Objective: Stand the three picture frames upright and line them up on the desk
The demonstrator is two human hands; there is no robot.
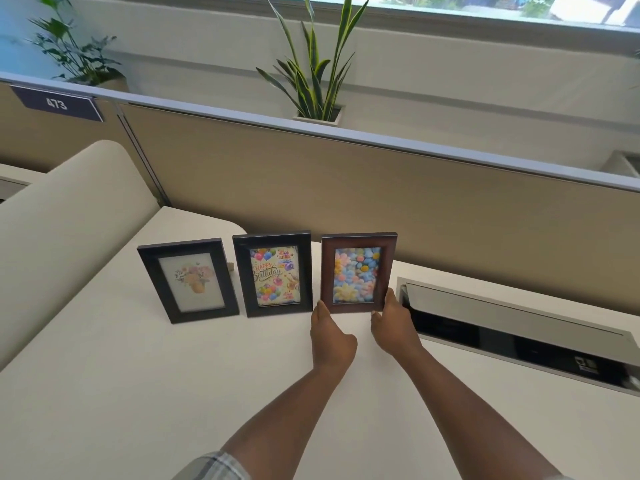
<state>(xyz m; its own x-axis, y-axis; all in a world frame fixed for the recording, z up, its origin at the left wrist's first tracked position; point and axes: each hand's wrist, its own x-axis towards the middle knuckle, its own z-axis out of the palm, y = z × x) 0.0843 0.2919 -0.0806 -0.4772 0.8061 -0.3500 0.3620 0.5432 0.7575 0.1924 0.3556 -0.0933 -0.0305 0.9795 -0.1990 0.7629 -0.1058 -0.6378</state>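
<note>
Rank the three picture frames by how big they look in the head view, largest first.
1. Black frame with the flower drawing, slightly largest.
2. Birthday frame and brown frame with colourful flowers, alike; no ranking.
Differences are small, and wide-angle distortion makes it unsure.

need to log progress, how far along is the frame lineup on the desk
Nearly finished. Done: the black flower frame and the black birthday frame stand upright side by side on the desk. In hand: the brown frame is upright at the right end, left hand and right hand at its bottom corners. Left: letting go, perhaps squaring the angled left frame.
</note>
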